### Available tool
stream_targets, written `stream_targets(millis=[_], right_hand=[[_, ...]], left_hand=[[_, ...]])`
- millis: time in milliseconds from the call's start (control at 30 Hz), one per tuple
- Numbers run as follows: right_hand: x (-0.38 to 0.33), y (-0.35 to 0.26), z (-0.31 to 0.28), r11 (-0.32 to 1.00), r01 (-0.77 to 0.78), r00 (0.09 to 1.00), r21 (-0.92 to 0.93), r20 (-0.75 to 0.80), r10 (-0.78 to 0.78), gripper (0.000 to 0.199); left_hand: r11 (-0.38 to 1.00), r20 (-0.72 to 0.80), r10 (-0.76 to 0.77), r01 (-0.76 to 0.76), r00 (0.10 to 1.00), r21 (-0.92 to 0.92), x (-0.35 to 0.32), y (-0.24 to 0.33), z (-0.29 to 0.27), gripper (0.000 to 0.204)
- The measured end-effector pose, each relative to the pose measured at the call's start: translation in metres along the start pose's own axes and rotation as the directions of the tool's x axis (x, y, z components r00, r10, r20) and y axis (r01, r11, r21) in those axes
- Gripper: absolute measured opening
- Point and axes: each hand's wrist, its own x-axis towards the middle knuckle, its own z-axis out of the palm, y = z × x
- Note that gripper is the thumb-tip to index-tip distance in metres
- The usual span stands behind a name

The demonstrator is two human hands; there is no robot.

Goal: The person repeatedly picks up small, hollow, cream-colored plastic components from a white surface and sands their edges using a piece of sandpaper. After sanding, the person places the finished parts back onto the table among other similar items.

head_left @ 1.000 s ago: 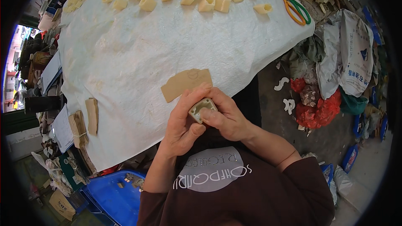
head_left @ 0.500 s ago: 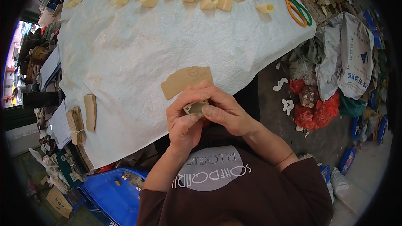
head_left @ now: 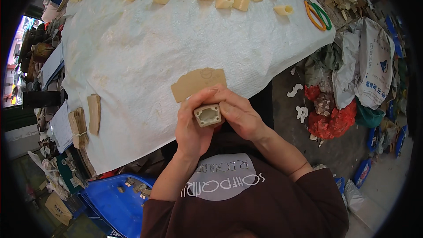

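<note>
A beige hollow block (head_left: 208, 116), with a shallow cavity and small holes at its corners, is held between my hands close to my body. My left hand (head_left: 189, 125) is wrapped round its left side and underside. My right hand (head_left: 241, 113) grips the opposite side, thumb along the edge. The cavity faces up, while the block's lower part is hidden by my fingers. Just beyond my fingertips lies a flat tan cardboard piece (head_left: 194, 83) with a curved edge and a faint mark.
White woven sheeting (head_left: 123, 61) covers the table. Several cream hollow pieces (head_left: 241, 1) stand along the far side, near scissors (head_left: 318, 15) with orange and green handles. Bundled tan strips (head_left: 78, 128) lie at the left edge. A blue basket (head_left: 112, 198) and red bags (head_left: 335, 121) sit lower down.
My thumbs have moved off the block's opening, and the block has turned so that its whole cavity shows. The cardboard lies as before.
</note>
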Motion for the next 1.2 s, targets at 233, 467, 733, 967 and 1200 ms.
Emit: stream_targets(millis=[233, 467, 733, 967, 1200], right_hand=[[0.003, 0.006, 0.012, 0.792, 0.308, 0.941, -0.527, 0.047, -0.334, 0.026], [0.003, 0.000, 0.008, 0.920, 0.214, 0.975, -0.327, 0.014, -0.222, 0.033], [0.001, 0.006, 0.011, 0.810, 0.340, 0.931, -0.477, 0.048, -0.362, 0.044], [0.006, 0.010, 0.006, 0.559, 0.466, 0.844, -0.686, 0.155, -0.513, 0.044], [0.005, 0.002, 0.012, 0.767, 0.325, 0.929, -0.553, 0.033, -0.369, 0.044]], left_hand=[[0.957, 0.001, 0.148, -0.143, 0.989, 0.251, -0.001, -0.009, -0.002, 0.031], [0.997, 0.013, -0.019, 0.018, 1.000, 0.074, 0.001, 0.002, -0.001, 0.042], [0.989, -0.019, -0.039, 0.041, 0.999, 0.142, -0.001, 0.003, 0.005, 0.054], [0.979, -0.001, -0.019, 0.019, 1.000, 0.201, 0.002, -0.001, 0.000, 0.048], [0.987, -0.053, -0.006, 0.015, 0.999, 0.160, 0.001, 0.002, 0.006, 0.044]])
